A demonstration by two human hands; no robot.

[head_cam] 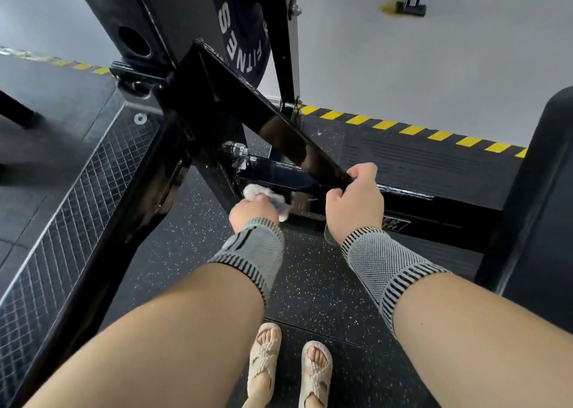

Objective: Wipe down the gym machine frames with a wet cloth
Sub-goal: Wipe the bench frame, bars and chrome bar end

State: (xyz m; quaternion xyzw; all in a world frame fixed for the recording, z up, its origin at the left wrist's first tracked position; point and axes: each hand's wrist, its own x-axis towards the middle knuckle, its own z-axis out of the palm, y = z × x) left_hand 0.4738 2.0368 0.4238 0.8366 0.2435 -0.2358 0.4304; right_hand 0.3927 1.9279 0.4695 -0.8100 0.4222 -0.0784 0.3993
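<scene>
Cloth (266, 198): white, bunched into a small wad, a bit of blue showing in the folds. It sits low on the black machine frame (403, 204), pressed against the near face of the horizontal bar, just below the bolt and nut (237, 149) at the joint.

Left hand (252, 210) holds the cloth, fingers curled around the wad; most of it sticks out past the knuckles toward the frame and a little toward the right. Fingertips hidden behind the cloth.

Right hand (355, 198) is just beside it, to the right, gripping the lower end of the diagonal flat brace (273, 119); thumb and fingers wrapped over its edge. Cloth and right hand are near, not touching.

Frame is glossy black paint, reflective; the brace surface mirrors the hand. Top edge of the horizontal bar has worn, chipped streaks. A partly hidden label (395, 223) sits on the lower bar right of the right wrist; text not readable.

Both wrists wear grey knit sleeves (381, 258) with black striped cuffs.

Further out: a weight plate (238, 19) with white lettering hangs on the machine above the brace. A black padded part (539, 190) stands at the right edge. Diamond-pattern black footplate (62, 221) runs along the left. Floor is black speckled rubber (310, 283), bordered by yellow-black hazard tape (412, 130), grey floor beyond. 2 feet in beige woven sandals (314, 373) at the bottom.
</scene>
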